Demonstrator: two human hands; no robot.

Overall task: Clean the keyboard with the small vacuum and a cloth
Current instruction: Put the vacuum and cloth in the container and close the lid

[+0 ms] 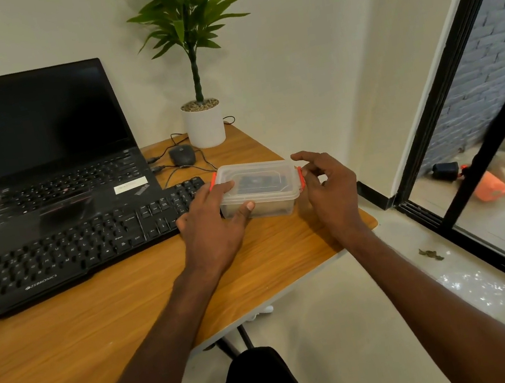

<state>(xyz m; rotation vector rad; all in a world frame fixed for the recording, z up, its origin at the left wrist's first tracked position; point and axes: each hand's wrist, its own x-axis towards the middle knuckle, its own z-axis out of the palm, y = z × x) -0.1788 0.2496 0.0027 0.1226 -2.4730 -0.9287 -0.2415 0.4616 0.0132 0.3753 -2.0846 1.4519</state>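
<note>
Head camera shows a clear plastic lidded box (pixel 260 183) on the wooden surface (pixel 271 254), just right of the black keyboard (pixel 72 249). The left hand (pixel 213 220) grips its near-left corner. The right hand (pixel 326 186), loosely spread and holding nothing, sits beside the right orange clip (pixel 300 178), probably the next thing to unlatch.

The keyboard (pixel 66 254) is cut off by the left edge, and its right end is hidden under the left hand (pixel 213 224). Only a dark, blurred shape can be made out through the cloudy plastic of the box (pixel 259 190). The print on the sticker (pixel 130 185) on the laptop (pixel 38 142) is too small to be read. Whether the orange clip (pixel 300 178) is touched by the right hand (pixel 330 192) cannot be told.
</note>
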